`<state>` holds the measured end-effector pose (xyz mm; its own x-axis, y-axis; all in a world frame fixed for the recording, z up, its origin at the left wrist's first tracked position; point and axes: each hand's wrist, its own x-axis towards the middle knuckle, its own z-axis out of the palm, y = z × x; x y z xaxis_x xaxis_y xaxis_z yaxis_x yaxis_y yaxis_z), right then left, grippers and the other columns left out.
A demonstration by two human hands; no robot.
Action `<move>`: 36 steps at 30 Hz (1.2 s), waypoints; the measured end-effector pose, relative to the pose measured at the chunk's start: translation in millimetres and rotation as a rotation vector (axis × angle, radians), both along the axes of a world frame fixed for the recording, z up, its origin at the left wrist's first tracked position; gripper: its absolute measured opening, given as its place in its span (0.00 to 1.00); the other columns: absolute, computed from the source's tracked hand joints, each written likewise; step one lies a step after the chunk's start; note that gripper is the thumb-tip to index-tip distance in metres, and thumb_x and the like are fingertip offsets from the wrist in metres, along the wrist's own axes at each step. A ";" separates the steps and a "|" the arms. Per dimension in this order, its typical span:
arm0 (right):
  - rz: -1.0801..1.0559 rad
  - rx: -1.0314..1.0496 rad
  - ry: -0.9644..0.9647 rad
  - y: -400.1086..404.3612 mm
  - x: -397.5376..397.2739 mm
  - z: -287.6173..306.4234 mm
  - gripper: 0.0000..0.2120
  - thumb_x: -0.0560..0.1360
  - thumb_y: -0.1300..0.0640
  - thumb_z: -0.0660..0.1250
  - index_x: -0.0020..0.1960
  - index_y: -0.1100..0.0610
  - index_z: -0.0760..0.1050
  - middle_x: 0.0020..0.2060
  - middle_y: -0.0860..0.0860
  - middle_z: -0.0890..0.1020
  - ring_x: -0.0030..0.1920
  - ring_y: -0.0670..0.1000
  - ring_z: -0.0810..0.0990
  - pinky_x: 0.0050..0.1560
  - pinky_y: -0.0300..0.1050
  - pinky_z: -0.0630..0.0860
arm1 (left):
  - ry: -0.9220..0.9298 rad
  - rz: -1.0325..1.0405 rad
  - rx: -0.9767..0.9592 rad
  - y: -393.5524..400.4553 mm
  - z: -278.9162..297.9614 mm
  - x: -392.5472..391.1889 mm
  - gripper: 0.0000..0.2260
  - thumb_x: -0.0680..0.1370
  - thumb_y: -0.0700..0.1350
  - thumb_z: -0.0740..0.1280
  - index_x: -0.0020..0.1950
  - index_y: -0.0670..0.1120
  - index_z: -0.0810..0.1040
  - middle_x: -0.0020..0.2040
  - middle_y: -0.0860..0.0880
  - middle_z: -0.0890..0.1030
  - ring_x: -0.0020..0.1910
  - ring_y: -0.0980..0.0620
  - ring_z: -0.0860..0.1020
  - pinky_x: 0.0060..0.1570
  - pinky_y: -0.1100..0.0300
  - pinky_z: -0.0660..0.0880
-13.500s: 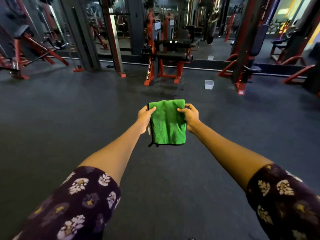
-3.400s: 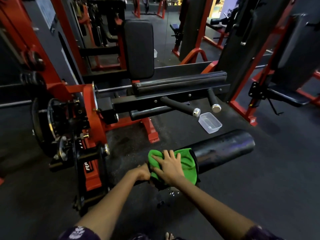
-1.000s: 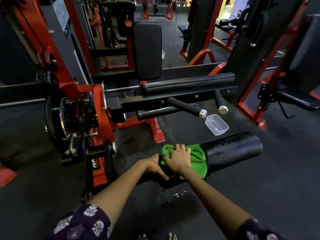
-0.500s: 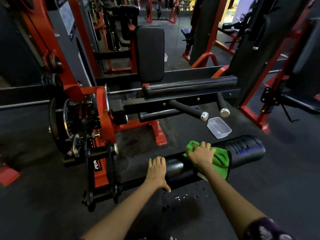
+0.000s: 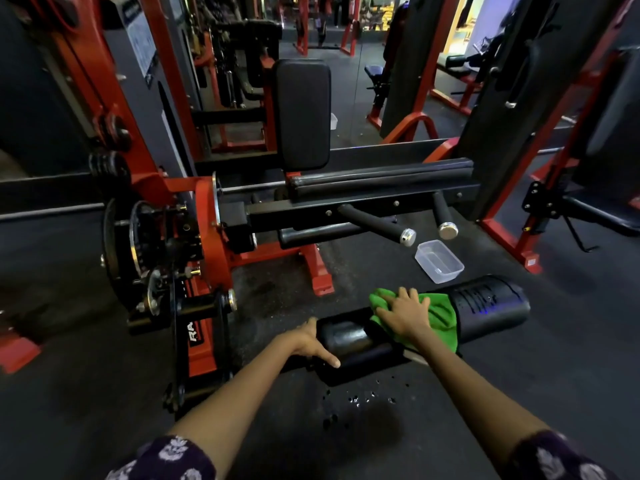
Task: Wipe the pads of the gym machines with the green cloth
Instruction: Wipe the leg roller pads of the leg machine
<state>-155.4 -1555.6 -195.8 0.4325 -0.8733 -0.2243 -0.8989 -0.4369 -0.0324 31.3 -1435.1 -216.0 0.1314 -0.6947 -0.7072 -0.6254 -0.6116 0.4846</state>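
A black roller pad (image 5: 491,303) lies low and level on the arm of a red and black leg machine. The green cloth (image 5: 441,318) is draped over the middle of the roller. My right hand (image 5: 403,313) presses flat on the cloth with fingers spread. My left hand (image 5: 310,341) grips the roller's left end, fingers curled over the top and thumb along the near side. The wiped stretch (image 5: 346,334) between my hands shines wet. An upright black back pad (image 5: 301,112) stands behind on the same machine.
A clear plastic tub (image 5: 439,261) sits on the floor just beyond the roller. Two chrome-capped handles (image 5: 407,235) jut out above it. The machine's red frame and weight wheel (image 5: 156,244) stand at the left. Water drops (image 5: 356,400) spot the floor under the roller.
My left hand has gone from lying flat on the roller to curling over its left end. My right hand and the cloth stay at the middle of the roller.
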 end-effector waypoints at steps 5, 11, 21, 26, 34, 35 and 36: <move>0.112 0.014 0.051 32.3 54.3 -4.6 0.23 0.77 0.42 0.55 0.69 0.49 0.70 0.67 0.57 0.68 0.68 0.59 0.62 0.68 0.59 0.56 | -0.166 -0.053 -0.087 10.6 -3.4 -9.1 0.56 0.64 0.59 0.77 0.78 0.44 0.44 0.78 0.43 0.51 0.76 0.43 0.50 0.75 0.47 0.48; 0.474 -0.080 -0.101 71.0 13.1 -15.8 0.31 0.67 0.36 0.53 0.69 0.41 0.67 0.57 0.54 0.76 0.55 0.57 0.73 0.48 0.59 0.71 | -0.465 -0.058 -0.392 41.8 -22.5 -41.2 0.57 0.63 0.61 0.76 0.77 0.40 0.44 0.77 0.45 0.50 0.76 0.47 0.50 0.74 0.50 0.41; 0.006 -0.026 -0.066 44.2 52.9 -4.6 0.24 0.77 0.39 0.56 0.69 0.46 0.69 0.65 0.56 0.69 0.67 0.58 0.62 0.67 0.58 0.57 | -0.474 -0.030 -0.516 52.0 -27.8 -44.5 0.54 0.63 0.63 0.75 0.76 0.43 0.46 0.76 0.47 0.52 0.75 0.48 0.51 0.74 0.55 0.47; 0.354 -0.068 -0.139 97.4 47.0 -26.7 0.30 0.67 0.38 0.54 0.68 0.43 0.70 0.59 0.55 0.73 0.58 0.58 0.72 0.59 0.63 0.69 | -0.327 0.028 -0.517 55.7 -29.5 -30.9 0.52 0.65 0.58 0.76 0.74 0.35 0.51 0.74 0.41 0.56 0.75 0.47 0.54 0.71 0.60 0.52; 0.463 -0.195 -0.144 39.2 -20.7 -33.5 0.33 0.67 0.37 0.55 0.72 0.37 0.60 0.58 0.53 0.75 0.56 0.57 0.73 0.56 0.57 0.65 | -0.151 0.077 -0.592 56.1 -25.7 -17.7 0.43 0.62 0.56 0.79 0.70 0.44 0.63 0.63 0.50 0.67 0.64 0.51 0.68 0.66 0.55 0.64; 0.344 -0.161 -0.143 33.2 -11.1 -27.3 0.30 0.69 0.35 0.52 0.71 0.38 0.62 0.60 0.53 0.75 0.59 0.57 0.72 0.59 0.59 0.64 | -0.144 0.084 -0.585 54.7 -25.0 -17.0 0.43 0.62 0.56 0.79 0.70 0.44 0.63 0.63 0.50 0.67 0.64 0.51 0.68 0.66 0.55 0.64; 0.218 -0.093 -0.105 29.7 1.9 -18.9 0.29 0.72 0.34 0.51 0.71 0.39 0.64 0.62 0.52 0.73 0.63 0.56 0.69 0.62 0.60 0.60 | -0.137 0.095 -0.571 53.4 -24.6 -16.3 0.43 0.62 0.57 0.79 0.70 0.45 0.63 0.64 0.50 0.67 0.64 0.50 0.68 0.66 0.54 0.66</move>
